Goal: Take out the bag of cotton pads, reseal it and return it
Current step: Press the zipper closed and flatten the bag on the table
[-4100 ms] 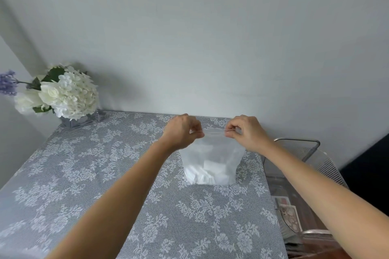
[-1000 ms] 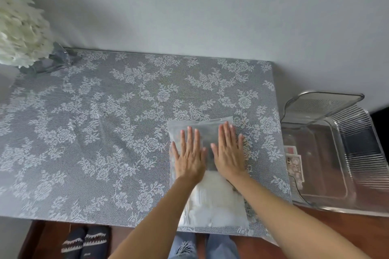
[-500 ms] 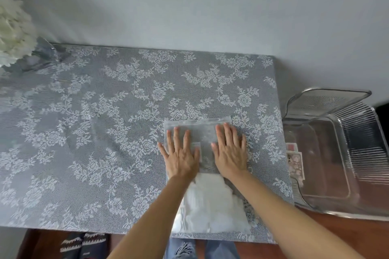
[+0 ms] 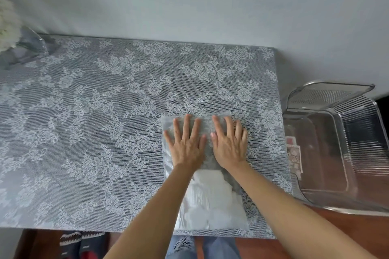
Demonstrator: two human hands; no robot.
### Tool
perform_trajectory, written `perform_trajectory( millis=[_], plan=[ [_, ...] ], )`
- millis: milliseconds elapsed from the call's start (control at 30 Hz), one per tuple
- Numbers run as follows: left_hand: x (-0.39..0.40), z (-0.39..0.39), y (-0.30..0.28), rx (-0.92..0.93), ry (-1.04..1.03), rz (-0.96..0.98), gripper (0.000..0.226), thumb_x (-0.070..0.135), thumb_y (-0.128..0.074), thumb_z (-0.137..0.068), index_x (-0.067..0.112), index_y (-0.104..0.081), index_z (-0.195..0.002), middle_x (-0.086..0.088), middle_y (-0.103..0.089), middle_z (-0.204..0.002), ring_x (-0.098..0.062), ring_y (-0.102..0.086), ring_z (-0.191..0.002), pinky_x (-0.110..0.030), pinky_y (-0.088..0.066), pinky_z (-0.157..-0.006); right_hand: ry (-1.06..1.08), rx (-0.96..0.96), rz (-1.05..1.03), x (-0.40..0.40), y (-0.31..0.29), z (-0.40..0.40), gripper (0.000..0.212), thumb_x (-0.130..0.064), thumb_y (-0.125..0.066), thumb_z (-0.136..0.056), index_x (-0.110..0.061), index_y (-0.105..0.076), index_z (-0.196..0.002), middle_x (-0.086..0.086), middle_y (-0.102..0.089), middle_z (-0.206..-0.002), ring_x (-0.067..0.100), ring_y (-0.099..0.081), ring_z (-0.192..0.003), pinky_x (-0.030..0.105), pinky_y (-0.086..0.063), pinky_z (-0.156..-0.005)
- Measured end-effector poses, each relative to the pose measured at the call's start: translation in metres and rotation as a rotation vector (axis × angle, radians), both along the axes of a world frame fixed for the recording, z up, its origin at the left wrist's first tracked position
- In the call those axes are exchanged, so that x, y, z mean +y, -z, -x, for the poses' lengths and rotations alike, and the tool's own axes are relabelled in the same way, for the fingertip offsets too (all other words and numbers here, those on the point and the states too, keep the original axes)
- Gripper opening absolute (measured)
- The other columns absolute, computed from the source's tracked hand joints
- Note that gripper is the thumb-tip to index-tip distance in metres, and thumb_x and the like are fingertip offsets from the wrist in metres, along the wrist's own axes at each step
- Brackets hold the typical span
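Note:
A clear plastic bag of white cotton pads (image 4: 210, 202) lies flat on the lace-covered table (image 4: 105, 111), near its front right corner. The pads are bunched in the near half of the bag; the far half is empty and see-through. My left hand (image 4: 186, 143) and my right hand (image 4: 229, 143) rest palm down side by side on that far half, fingers spread and pointing away from me, pressing it against the cloth. Neither hand grips anything. The bag's top edge shows just beyond my fingertips.
A clear ribbed plastic bin (image 4: 341, 149) stands to the right of the table on a lower wooden surface, with some printed cards at its left side. White flowers in a glass vase (image 4: 27, 48) occupy the far left corner. A wall runs behind the table.
About four seconds ago both hands pinched the top of the upright bag. It now lies flat under my open palms. In the last second my hands slid slightly away from me.

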State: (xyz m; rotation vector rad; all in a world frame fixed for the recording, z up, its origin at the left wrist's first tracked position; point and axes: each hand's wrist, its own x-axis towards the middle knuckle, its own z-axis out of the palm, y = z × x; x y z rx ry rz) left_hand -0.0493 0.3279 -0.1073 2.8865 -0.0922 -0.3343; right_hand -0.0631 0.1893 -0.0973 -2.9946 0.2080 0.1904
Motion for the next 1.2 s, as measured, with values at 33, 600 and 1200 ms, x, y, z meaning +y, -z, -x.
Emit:
perform_trajectory(
  millis=[33, 600, 1200],
  plan=[
    [0.002, 0.001, 0.001, -0.009, 0.001, -0.012, 0.060, 0.062, -0.002, -0.090, 0.042, 0.017, -0.144, 0.010, 0.013, -0.159, -0.023, 0.012, -0.148, -0.061, 0.005, -0.115, 0.000, 0.009, -0.001, 0.000, 0.000, 0.000, 0.055, -0.048, -0.025, -0.097, -0.032, -0.020, -0.149, 0.012, -0.039, -0.150, 0.042, -0.037, -0.133, 0.055, -0.032, -0.105],
    [0.048, 0.000, -0.006, 0.027, -0.152, -0.143, 0.069, 0.072, 0.007, -0.085, 0.040, 0.018, -0.144, 0.008, 0.017, -0.158, -0.024, 0.014, -0.147, -0.059, 0.023, -0.105, 0.106, 0.072, -0.023, -0.005, 0.004, 0.002, 0.065, -0.058, -0.020, -0.094, -0.030, -0.008, -0.152, 0.010, -0.016, -0.161, 0.041, -0.013, -0.145, 0.058, -0.015, -0.115],
    [0.038, -0.008, -0.005, -0.006, -0.016, -0.085, 0.058, 0.064, 0.006, -0.090, 0.045, 0.017, -0.144, 0.007, 0.013, -0.160, -0.020, 0.015, -0.146, -0.057, 0.028, -0.104, 0.015, 0.040, -0.016, 0.006, 0.007, -0.007, 0.052, -0.059, -0.012, -0.095, -0.056, 0.010, -0.142, 0.014, 0.018, -0.159, 0.042, 0.016, -0.144, 0.058, 0.012, -0.113]
  ],
)
